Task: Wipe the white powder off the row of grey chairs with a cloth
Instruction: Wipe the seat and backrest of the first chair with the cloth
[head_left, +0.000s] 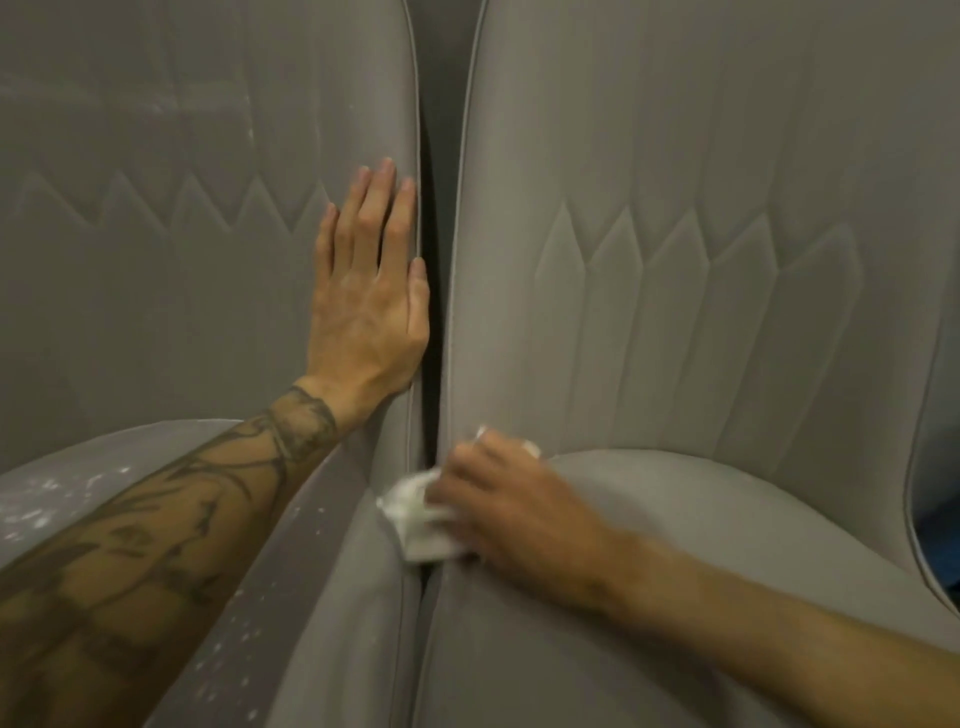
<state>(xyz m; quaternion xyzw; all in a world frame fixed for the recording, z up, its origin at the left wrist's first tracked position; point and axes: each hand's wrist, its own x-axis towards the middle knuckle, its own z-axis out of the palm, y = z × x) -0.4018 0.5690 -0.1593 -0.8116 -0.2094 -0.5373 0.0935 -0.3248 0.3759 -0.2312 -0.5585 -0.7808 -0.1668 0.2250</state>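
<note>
Two grey upholstered chairs stand side by side, the left chair (156, 260) and the right chair (701, 234). My left hand (369, 291) lies flat with fingers together against the right edge of the left chair's backrest. My right hand (514, 504) presses a crumpled white cloth (415, 519) onto the left rear corner of the right chair's seat, by the gap between the chairs. White powder (47, 499) speckles the left chair's seat, and faint streaks mark its backrest. The right chair's seat looks free of powder.
A narrow dark gap (430, 260) runs between the two backrests. A dark blue patch (943, 519) shows past the right chair's right edge. My tattooed left forearm (171, 530) crosses over the left seat.
</note>
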